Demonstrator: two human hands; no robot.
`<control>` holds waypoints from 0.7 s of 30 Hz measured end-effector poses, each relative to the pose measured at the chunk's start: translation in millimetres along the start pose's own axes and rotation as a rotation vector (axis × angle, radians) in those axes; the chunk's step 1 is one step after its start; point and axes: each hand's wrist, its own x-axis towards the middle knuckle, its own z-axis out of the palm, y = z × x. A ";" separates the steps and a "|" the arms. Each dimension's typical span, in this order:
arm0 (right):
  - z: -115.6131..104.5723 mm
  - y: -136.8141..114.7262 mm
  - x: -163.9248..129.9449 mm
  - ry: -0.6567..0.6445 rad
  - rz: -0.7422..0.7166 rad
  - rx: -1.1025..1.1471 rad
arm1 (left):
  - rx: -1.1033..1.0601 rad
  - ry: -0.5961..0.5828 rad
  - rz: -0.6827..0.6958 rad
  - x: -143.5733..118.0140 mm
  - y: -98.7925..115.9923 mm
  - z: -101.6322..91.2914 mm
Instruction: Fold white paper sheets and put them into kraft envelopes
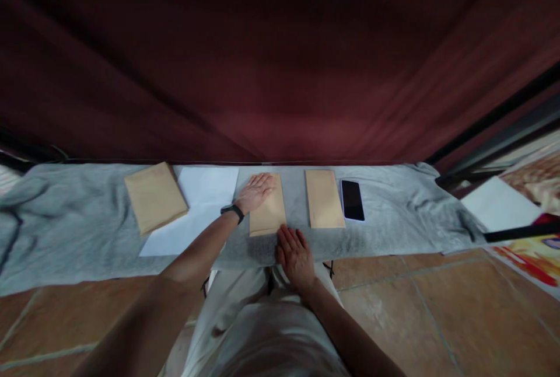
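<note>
A brown paper envelope [268,213] lies straight ahead on the grey cloth. Flat across its upper part rests my left hand [256,191], fingers stretched out, a dark band on the wrist. My right hand [296,255] touches the envelope's lower right corner with its fingertips, palm down and fingers extended. To the right is another brown envelope [324,199], with a dark-screened phone [352,200] beside it. On the left, a wider brown envelope or stack of them [156,197] partly overlaps white paper sheets [210,187].
A grey cloth [398,208] covers the long narrow table. Behind it hangs a dark red curtain [280,91]. At the far right stand a black frame bar [520,231] and a white sheet [501,205]. Below is a tiled floor [394,307].
</note>
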 end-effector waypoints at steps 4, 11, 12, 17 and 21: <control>1.0 -0.2 0.4 0.012 -0.001 0.001 | 0.004 -0.021 0.023 8.3 -0.6 7.0; -2.9 -1.9 1.6 -0.004 0.012 0.019 | -0.015 -0.081 0.168 -8.6 11.9 9.0; -3.0 -2.0 1.9 -0.009 0.016 0.023 | -0.024 -0.081 0.186 -13.2 13.6 9.0; -2.9 -2.4 2.5 -0.020 0.040 0.039 | -0.095 -0.093 0.269 -36.8 22.0 8.3; -4.1 -3.5 2.3 -0.020 0.050 0.047 | -0.150 -0.147 0.325 -54.3 27.0 7.7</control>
